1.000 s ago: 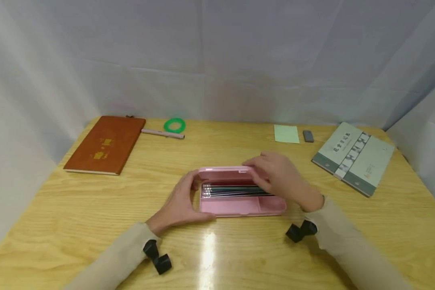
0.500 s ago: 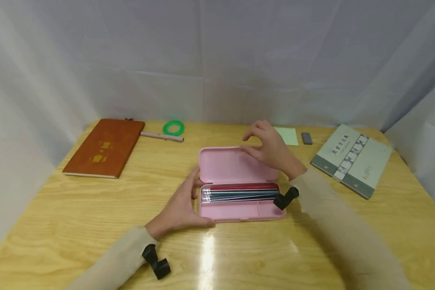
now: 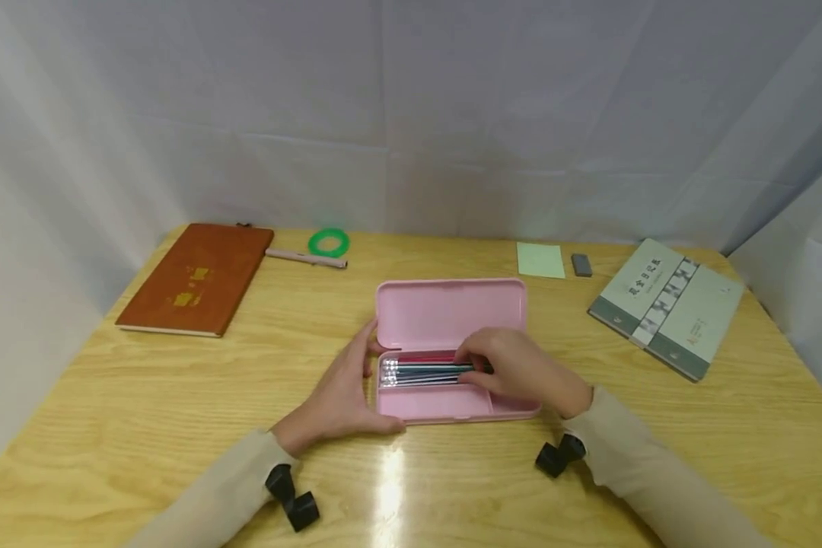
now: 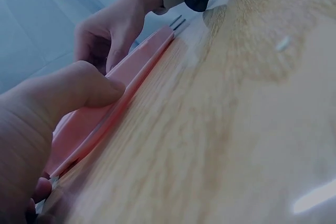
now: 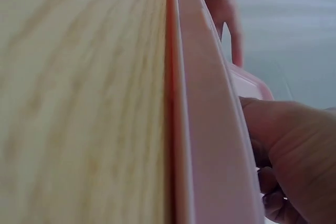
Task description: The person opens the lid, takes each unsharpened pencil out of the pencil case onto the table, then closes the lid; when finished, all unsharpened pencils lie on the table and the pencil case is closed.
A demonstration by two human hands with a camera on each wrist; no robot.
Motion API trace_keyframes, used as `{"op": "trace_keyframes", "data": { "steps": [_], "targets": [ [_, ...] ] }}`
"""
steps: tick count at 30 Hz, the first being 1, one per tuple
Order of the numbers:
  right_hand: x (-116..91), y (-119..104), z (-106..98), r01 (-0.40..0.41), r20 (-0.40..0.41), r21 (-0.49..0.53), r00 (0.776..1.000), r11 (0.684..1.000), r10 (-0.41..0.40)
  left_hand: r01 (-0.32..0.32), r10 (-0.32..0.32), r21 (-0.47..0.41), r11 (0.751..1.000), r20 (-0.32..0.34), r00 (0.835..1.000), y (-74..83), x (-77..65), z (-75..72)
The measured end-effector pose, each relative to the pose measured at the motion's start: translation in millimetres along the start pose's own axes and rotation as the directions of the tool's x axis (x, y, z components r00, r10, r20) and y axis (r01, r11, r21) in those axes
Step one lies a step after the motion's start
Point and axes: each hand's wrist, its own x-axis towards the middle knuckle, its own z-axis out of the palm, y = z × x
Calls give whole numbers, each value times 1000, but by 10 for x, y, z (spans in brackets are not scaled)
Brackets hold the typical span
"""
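A pink pencil case [image 3: 445,312] lies with its lid raised on the wooden table. Pencils with silvery ends [image 3: 418,373] fill its rear compartment, red and dark ones among them. My left hand [image 3: 345,388] holds the case's left end, thumb along the front edge and fingers behind; the left wrist view shows this thumb [image 4: 100,90] pressed on the rim. Reaching in over the right half, my right hand [image 3: 520,369] has its thumb and curled fingers around the pencils' middle. Its fingertips are partly hidden behind the case wall [image 5: 210,103] in the right wrist view.
A brown notebook [image 3: 199,278], a pen [image 3: 306,258] and a green ring [image 3: 329,243] lie at the back left. Toward the back right are a pale green sticky note [image 3: 540,259], a grey eraser [image 3: 581,265] and a grey-green notebook [image 3: 671,304]. A white curtain [image 3: 411,114] stands behind.
The pencil case's lid has swung up and back under my right hand. That hand has since let go of it and come down to the pencils. The left hand stays at the case's left end.
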Motion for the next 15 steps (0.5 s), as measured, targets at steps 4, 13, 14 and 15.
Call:
{"op": "trace_keyframes", "data": {
  "steps": [4,13,14,15],
  "targets": [
    [5,-9,23,4,-15,-22,1000,1000,-4,-9,9,18,1000,12,1000,-1,7,0],
    [33,-137,12,-58,43,-68,997,996,61,49,-48,-34,998,42,998,21,-21,-48],
    [6,-142,-2,-74,25,-59,997,996,75,51,-50,-33,998,42,998,19,-23,-47],
    [-34,-140,-22,-87,-1,-50,996,995,87,50,-49,-31,998,40,998,16,-26,-47]
  ]
}}
